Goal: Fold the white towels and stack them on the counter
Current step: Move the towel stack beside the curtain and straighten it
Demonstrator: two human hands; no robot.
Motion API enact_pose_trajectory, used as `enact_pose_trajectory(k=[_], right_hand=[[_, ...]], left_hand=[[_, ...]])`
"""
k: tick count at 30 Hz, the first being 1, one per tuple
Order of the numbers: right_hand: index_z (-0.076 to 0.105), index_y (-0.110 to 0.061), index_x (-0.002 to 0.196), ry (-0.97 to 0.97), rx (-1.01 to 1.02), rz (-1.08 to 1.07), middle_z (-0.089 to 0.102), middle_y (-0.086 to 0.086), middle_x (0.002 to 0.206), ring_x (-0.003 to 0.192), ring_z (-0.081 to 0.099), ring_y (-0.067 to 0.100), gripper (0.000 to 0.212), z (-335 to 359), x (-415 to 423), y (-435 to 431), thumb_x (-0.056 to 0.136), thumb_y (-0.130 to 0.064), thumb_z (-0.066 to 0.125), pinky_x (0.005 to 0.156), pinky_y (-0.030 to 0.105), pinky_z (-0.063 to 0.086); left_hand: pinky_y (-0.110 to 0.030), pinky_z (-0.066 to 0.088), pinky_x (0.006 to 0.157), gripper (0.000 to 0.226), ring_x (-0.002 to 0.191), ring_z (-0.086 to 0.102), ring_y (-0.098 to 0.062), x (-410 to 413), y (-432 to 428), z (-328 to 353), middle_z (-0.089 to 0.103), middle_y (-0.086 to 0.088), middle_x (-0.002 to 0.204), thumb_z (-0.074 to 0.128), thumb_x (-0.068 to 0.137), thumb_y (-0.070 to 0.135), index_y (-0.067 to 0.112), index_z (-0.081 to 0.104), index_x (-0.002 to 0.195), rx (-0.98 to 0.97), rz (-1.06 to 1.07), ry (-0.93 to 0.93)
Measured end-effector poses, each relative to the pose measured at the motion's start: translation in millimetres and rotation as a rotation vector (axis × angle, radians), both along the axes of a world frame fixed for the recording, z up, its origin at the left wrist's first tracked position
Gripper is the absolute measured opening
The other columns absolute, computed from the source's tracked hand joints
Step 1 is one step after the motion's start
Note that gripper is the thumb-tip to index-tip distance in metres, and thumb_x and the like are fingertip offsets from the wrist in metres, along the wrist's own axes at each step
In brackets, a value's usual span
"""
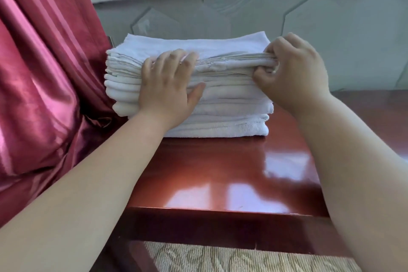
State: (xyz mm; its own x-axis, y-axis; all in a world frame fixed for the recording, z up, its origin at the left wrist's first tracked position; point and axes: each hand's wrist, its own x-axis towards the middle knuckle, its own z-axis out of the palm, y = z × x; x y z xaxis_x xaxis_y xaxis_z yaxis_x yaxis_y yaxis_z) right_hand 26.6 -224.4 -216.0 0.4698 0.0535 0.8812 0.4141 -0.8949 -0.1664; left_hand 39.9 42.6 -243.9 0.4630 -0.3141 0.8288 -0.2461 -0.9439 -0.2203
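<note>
Two bare hands work at a tall stack of folded white towels (pixel 231 101) on a glossy red-brown counter (pixel 220 172). The pile sits at the counter's far end, close to a pale panelled wall (pixel 242 13) and just beside a red curtain (pixel 44 73) on its left. The left hand (pixel 167 90) lies flat against the front of the stack, fingers straight and spread, fingertips reaching the upper layers; it holds nothing. The right hand (pixel 295 73) grips the folded edges of the upper layers near the front right corner, fingers and thumb curled round them in a tight pinch. The task looks close to done: many towels lie folded and stacked, and no loose towel is in view. What seems left is to line up the top layers; whether more towels wait out of frame cannot be told
</note>
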Motion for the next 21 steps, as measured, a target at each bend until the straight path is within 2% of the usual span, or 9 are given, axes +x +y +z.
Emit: enact_pose_trajectory(k=[3, 5, 8, 10, 12, 14, 17, 21], right_hand=[[0.065, -0.011, 0.108, -0.048, -0.039, -0.045, 0.062, 0.009, 0.112, 0.108, 0.054, 0.037, 0.039, -7.4, -5.9, 3.7, 0.078, -0.034, 0.054, 0.089, 0.044, 0.043], [0.063, -0.011, 0.111, -0.169, -0.082, -0.013, 0.060, 0.011, 0.119, 0.113, 0.053, 0.038, 0.038, -6.8, -12.8, 14.3, 0.078, -0.030, 0.060, 0.093, 0.045, 0.042], [0.064, -0.010, 0.093, -0.307, -0.331, 0.104, 0.063, 0.009, 0.095, 0.090, 0.058, 0.036, 0.015, -11.7, -21.8, 34.2, 0.082, -0.020, 0.062, 0.080, 0.045, 0.048], [0.064, -0.010, 0.087, -0.246, -0.549, 0.136, 0.061, 0.008, 0.080, 0.075, 0.058, 0.035, 0.009, -26.4, -25.1, 31.7, 0.086, -0.017, 0.059, 0.065, 0.045, 0.049], [0.066, -0.009, 0.092, -0.178, -0.680, 0.097, 0.061, 0.011, 0.083, 0.075, 0.059, 0.036, 0.013, -39.1, -23.3, 12.7, 0.090, -0.020, 0.061, 0.063, 0.046, 0.048], [0.066, -0.007, 0.094, -0.118, -0.726, 0.051, 0.060, 0.012, 0.082, 0.071, 0.059, 0.037, 0.017, -50.8, -21.1, -6.2, 0.092, -0.024, 0.065, 0.060, 0.044, 0.047], [0.066, -0.007, 0.101, 0.011, -0.608, 0.019, 0.061, 0.008, 0.072, 0.055, 0.058, 0.035, 0.025, -70.6, -22.6, -12.6, 0.087, -0.026, 0.075, 0.049, 0.035, 0.042], [0.056, -0.008, 0.093, 0.040, -0.492, -0.058, 0.058, 0.008, 0.062, 0.043, 0.051, 0.032, 0.031, -79.9, -18.1, -11.1, 0.082, -0.026, 0.078, 0.049, 0.027, 0.025]], left_hand=[[-0.054, 0.027, 0.117, 0.069, 0.140, 0.041, -0.033, -4.6, 15.5, -2.9, 0.045, -0.010, 0.152, 0.052, 0.095, 0.057, 0.019, 0.039, 0.151, -0.012, -0.119, 0.036], [-0.052, 0.032, 0.113, 0.056, 0.136, 0.044, -0.033, -11.5, 26.4, -6.4, 0.049, -0.011, 0.148, 0.065, 0.092, 0.052, 0.017, 0.052, 0.133, -0.031, -0.208, -0.041], [-0.046, 0.038, 0.091, 0.025, 0.112, 0.055, -0.032, -21.1, 39.6, -21.9, 0.063, -0.006, 0.125, 0.075, 0.090, 0.041, 0.018, 0.068, 0.095, 0.040, -0.155, -0.210], [-0.044, 0.041, 0.081, 0.019, 0.094, 0.057, -0.032, -23.8, 45.9, -28.8, 0.065, -0.004, 0.106, 0.078, 0.089, 0.034, 0.017, 0.069, 0.086, 0.019, -0.105, -0.238], [-0.043, 0.042, 0.075, 0.019, 0.084, 0.058, -0.030, -25.1, 46.4, -27.4, 0.064, -0.004, 0.094, 0.079, 0.086, 0.032, 0.015, 0.069, 0.083, 0.018, -0.152, -0.185], [-0.040, 0.043, 0.070, 0.019, 0.079, 0.061, -0.028, -28.9, 39.7, -28.3, 0.065, -0.003, 0.087, 0.082, 0.084, 0.032, 0.015, 0.072, 0.086, 0.112, -0.213, -0.088], [-0.041, 0.046, 0.068, 0.028, 0.078, 0.066, -0.031, -35.4, 24.9, -35.6, 0.067, -0.006, 0.091, 0.082, 0.081, 0.032, 0.014, 0.074, 0.101, 0.250, -0.150, 0.015], [-0.038, 0.049, 0.053, 0.019, 0.065, 0.064, -0.030, -39.7, 32.9, -39.1, 0.069, -0.010, 0.095, 0.074, 0.086, 0.015, 0.013, 0.073, 0.106, 0.349, -0.057, -0.065]])
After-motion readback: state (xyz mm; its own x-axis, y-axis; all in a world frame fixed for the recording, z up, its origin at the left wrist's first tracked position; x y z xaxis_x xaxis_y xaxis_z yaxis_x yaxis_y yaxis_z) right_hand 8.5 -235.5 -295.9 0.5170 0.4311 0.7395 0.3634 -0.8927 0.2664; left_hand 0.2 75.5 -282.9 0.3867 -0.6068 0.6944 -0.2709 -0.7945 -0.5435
